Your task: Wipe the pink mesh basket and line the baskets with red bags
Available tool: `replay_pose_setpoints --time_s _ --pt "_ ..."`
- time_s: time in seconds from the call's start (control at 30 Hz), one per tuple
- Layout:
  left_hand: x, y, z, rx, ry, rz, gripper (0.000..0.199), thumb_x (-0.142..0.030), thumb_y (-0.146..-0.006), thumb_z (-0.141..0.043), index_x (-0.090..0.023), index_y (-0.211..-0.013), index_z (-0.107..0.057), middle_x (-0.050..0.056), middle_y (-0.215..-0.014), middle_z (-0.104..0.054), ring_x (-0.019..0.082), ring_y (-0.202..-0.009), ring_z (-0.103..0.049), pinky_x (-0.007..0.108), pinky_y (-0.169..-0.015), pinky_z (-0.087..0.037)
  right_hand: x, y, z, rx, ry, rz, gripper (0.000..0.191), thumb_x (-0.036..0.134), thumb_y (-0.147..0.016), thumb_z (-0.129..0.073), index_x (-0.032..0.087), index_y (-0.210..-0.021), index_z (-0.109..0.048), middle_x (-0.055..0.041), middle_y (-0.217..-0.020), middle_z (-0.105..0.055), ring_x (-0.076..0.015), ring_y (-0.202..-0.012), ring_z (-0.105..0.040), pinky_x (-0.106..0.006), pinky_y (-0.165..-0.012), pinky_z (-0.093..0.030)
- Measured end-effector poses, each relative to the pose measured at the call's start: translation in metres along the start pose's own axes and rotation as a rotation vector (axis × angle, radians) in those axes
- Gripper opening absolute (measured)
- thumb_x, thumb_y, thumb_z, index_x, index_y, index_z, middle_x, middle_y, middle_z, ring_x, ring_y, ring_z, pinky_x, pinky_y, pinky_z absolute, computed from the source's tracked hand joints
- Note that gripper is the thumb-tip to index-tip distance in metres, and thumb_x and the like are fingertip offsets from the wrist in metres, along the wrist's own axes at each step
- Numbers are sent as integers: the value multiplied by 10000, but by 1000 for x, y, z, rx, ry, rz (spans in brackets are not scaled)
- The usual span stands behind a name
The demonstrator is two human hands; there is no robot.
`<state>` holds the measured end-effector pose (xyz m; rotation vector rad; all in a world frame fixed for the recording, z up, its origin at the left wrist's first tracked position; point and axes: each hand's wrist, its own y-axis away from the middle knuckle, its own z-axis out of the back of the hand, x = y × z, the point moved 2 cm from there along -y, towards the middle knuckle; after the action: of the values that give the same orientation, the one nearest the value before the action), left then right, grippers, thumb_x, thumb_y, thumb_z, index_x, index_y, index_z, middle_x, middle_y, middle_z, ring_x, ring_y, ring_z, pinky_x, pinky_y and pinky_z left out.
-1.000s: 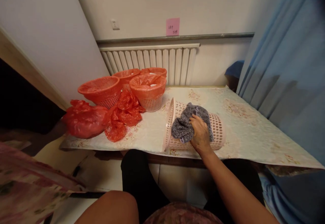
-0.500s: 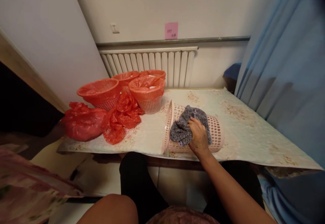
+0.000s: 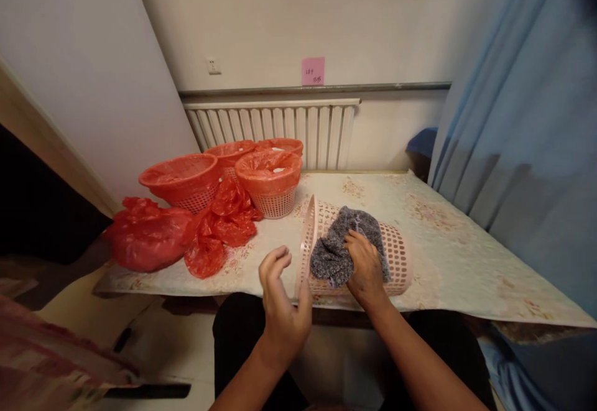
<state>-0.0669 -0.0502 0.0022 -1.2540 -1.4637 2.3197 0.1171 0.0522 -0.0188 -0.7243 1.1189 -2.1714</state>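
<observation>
A pale pink plastic basket (image 3: 397, 255) with holes in its wall lies on its side near the front edge of the table, its rim facing left. Over its side rests a crumpled dark grey knitted cloth (image 3: 332, 255) with a few purple stitches. My right hand (image 3: 366, 269) presses on this cloth with curled fingers, gripping it against the basket. To the left of the basket's rim, my left hand (image 3: 284, 299) is raised with its fingers apart and bent, holding nothing.
Several baskets lined with red plastic bags (image 3: 268, 178) stand at the back left. Loose red bags (image 3: 224, 227) lie in front of them. The table has a floral cover (image 3: 448, 237). A radiator (image 3: 280, 122) is behind, and a blue curtain (image 3: 504, 119) hangs at the right.
My left hand has come into view from below, beside the basket's rim. My right hand stays on the grey cloth. The whole scene sits slightly lower in view.
</observation>
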Motion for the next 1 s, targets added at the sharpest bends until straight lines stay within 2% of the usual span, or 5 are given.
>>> replay_pose_setpoints --time_s 0.17,0.27,0.5,0.7,1.0 --pt "52 22 -36 563 307 435 569 -177 -737 -640 -162 -1286 -490 117 -1194 -622 249 -1094 -605 388 -935 -496 0 -2 -3 9 4 -18 239 56 -823 -458 157 -1006 -573 -128 -1134 -648 -269 -1254 -499 -427 -976 -387" --pt "68 30 -55 798 400 589 403 -169 -697 -624 -133 -1099 -632 65 -1002 -708 228 -924 -648 336 -873 -502 -3 -5 -4 15 4 -24 241 48 -818 -451 155 -996 -574 -129 -1142 -646 -266 -1253 -497 -427 -983 -385" --pt "79 24 -71 664 368 671 302 -276 -731 -612 -124 -978 -696 64 -956 -743 237 -927 -658 330 -887 -494 -48 4 6 26 151 -114 253 83 -813 -486 165 -1025 -597 -118 -1131 -662 -261 -1203 -531 -410 -940 -425" --pt "86 28 -74 663 370 668 279 -269 -737 -602 -114 -947 -702 79 -944 -748 232 -905 -670 342 -888 -505 -82 39 30 -161 246 -231 214 182 -868 -497 151 -1047 -610 -132 -1078 -671 -282 -1195 -531 -464 -978 -432" --pt "82 16 -78 674 399 711 332 -204 -685 -629 -132 -1000 -703 52 -997 -759 242 -972 -673 360 -947 -486 -47 -15 5 -217 77 -267 229 209 -832 -538 165 -1037 -632 -132 -1054 -679 -283 -1133 -574 -445 -978 -442"
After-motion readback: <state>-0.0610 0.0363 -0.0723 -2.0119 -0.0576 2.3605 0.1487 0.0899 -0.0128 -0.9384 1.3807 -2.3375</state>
